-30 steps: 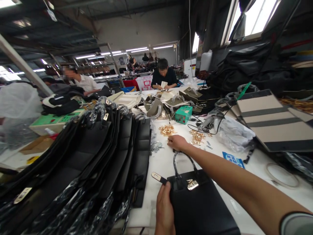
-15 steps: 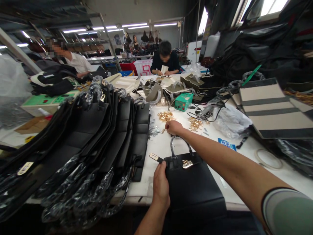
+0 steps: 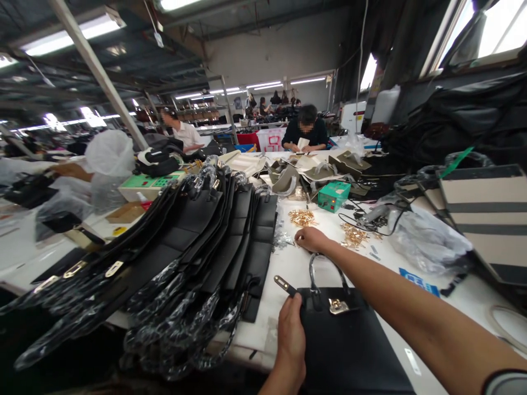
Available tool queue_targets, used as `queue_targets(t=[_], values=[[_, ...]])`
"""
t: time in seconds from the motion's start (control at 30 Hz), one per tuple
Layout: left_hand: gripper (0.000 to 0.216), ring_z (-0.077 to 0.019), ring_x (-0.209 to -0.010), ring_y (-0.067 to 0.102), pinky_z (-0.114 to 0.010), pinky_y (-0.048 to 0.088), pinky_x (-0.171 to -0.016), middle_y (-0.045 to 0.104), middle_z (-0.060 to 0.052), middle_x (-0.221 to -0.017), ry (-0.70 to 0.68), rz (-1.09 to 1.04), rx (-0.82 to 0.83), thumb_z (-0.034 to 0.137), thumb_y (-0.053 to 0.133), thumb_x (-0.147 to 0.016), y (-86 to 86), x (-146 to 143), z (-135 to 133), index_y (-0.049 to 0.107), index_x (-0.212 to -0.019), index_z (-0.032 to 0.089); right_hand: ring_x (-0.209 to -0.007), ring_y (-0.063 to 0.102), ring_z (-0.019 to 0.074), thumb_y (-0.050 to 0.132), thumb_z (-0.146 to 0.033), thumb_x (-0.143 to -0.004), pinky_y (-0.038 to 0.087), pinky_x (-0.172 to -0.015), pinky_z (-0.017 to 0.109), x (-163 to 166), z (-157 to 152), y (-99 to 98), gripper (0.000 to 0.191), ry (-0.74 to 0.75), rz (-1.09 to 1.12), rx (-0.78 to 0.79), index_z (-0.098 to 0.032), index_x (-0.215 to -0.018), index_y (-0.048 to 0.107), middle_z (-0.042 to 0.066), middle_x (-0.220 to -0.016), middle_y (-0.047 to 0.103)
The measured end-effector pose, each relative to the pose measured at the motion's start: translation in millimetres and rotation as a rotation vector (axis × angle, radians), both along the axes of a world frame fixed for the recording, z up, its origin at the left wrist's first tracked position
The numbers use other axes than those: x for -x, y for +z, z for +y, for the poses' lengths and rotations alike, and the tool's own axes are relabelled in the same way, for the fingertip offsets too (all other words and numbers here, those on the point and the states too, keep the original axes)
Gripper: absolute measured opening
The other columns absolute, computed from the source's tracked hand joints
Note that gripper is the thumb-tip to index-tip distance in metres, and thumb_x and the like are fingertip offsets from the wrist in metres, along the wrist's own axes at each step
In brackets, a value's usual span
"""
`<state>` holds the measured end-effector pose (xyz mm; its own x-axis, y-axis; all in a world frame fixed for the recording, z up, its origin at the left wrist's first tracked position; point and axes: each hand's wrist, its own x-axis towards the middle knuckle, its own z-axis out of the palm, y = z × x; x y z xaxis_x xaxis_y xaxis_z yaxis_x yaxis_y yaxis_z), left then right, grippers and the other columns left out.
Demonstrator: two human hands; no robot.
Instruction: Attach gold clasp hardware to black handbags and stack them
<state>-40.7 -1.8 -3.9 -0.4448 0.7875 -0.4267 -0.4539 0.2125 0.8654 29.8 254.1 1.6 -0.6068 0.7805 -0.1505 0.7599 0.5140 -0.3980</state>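
A black handbag [image 3: 352, 340] lies at the table's front edge, its film-wrapped handle [image 3: 329, 263] standing up and a gold clasp [image 3: 338, 305] near its top. My left hand [image 3: 291, 332] is closed on the bag's left edge, at the base of a black strap [image 3: 287, 285] that ends in a gold plate. Over the table my right hand [image 3: 312, 240] is bent, fingertips together, at the edge of a scatter of small silver pieces [image 3: 282, 238]. Whatever it pinches is too small to make out. A pile of small gold fittings [image 3: 302, 218] lies just beyond it.
Many black bag pieces [image 3: 193, 230] with wrapped handles are stacked on the left. A green box [image 3: 333, 196], more gold fittings [image 3: 354, 235], a plastic bag [image 3: 430, 241] and a tape roll [image 3: 508, 323] lie on the right. A co-worker [image 3: 305, 129] sits opposite.
The camera view has tilted up and swung left, so everything appears lower and further right. My right hand remains by the small silver pieces, and my left hand keeps its hold on the handbag.
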Motion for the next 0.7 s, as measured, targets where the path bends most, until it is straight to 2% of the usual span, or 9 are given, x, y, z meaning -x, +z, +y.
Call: queue_targets(t=[0.07,0.17,0.27,0.37,0.47,0.53,0.63,0.7], values=[[0.046,-0.0307,-0.115,0.060,-0.038,0.041,-0.103,0.073,-0.013,-0.109,-0.004,-0.026,0.005,0.050,0.073,-0.069,2.9,0,0,0.073,-0.096,0.013,-0.103,0.061,0.0216,0.058,-0.035,-0.095,0.050,-0.091,0.042,-1,0,0.8,0.028,0.013,0.009,-0.018,-0.017,-0.116,0.064,0.008,-0.116,0.064],[0.052,-0.0309,-0.113,0.060,-0.038,0.040,-0.102,0.073,-0.013,-0.109,-0.032,-0.034,-0.006,0.054,0.071,-0.070,5.8,0,0,0.072,-0.099,0.011,-0.105,0.061,0.0211,0.058,-0.026,-0.092,0.046,-0.090,0.033,-1,-2,4.4,0.030,0.070,0.027,-0.046,-0.023,-0.121,0.066,0.008,-0.119,0.065],[0.053,-0.0310,-0.111,0.060,-0.037,0.042,-0.099,0.072,-0.013,-0.108,-0.046,-0.002,-0.031,0.056,0.070,-0.071,4.4,-1,-1,0.072,-0.098,0.011,-0.104,0.061,0.0217,0.062,-0.023,-0.086,0.044,-0.088,0.028,0,-2,8.2,0.028,0.138,0.016,-0.057,-0.026,-0.111,0.072,0.006,-0.113,0.068],[0.052,-0.0306,-0.107,0.061,-0.037,0.043,-0.095,0.073,-0.012,-0.104,-0.040,0.010,-0.017,0.057,0.069,-0.071,-0.5,0,-1,0.072,-0.096,0.011,-0.098,0.062,0.0216,0.065,-0.027,-0.085,0.046,-0.085,0.032,0,-3,10.4,0.022,0.149,-0.010,-0.052,-0.021,-0.105,0.073,0.007,-0.104,0.069],[0.050,-0.0296,-0.104,0.061,-0.037,0.043,-0.093,0.073,-0.011,-0.102,-0.016,0.011,-0.009,0.056,0.070,-0.070,-5.4,0,-1,0.072,-0.095,0.012,-0.088,0.064,0.0186,0.065,-0.035,-0.088,0.050,-0.081,0.036,-1,-5,13.0,0.025,0.112,-0.009,-0.035,-0.017,-0.106,0.068,0.005,-0.096,0.069],[0.049,-0.0291,-0.103,0.061,-0.037,0.043,-0.093,0.073,-0.011,-0.100,-0.008,0.019,-0.019,0.055,0.071,-0.070,-7.0,0,-1,0.072,-0.094,0.012,-0.080,0.064,0.0168,0.068,-0.034,-0.086,0.051,-0.077,0.034,-3,-7,18.2,0.022,0.077,0.020,-0.024,-0.016,-0.099,0.069,0.003,-0.088,0.070],[0.043,-0.0274,-0.100,0.062,-0.036,0.043,-0.091,0.073,-0.010,-0.098,-0.050,0.027,-0.063,0.053,0.068,-0.074,-6.8,0,-1,0.072,-0.090,0.013,-0.074,0.064,0.0168,0.072,-0.022,-0.076,0.048,-0.070,0.028,-11,-13,35.8,0.011,-0.013,0.125,-0.044,-0.019,-0.086,0.073,0.001,-0.079,0.071],[0.039,-0.0255,-0.099,0.062,-0.035,0.043,-0.090,0.073,-0.009,-0.096,-0.074,0.029,-0.094,0.052,0.065,-0.079,-5.9,-1,-1,0.071,-0.087,0.014,-0.076,0.064,0.0175,0.066,-0.020,-0.077,0.046,-0.069,0.027,-23,-21,53.1,0.014,-0.105,0.233,-0.091,-0.021,-0.089,0.074,0.001,-0.082,0.072]])
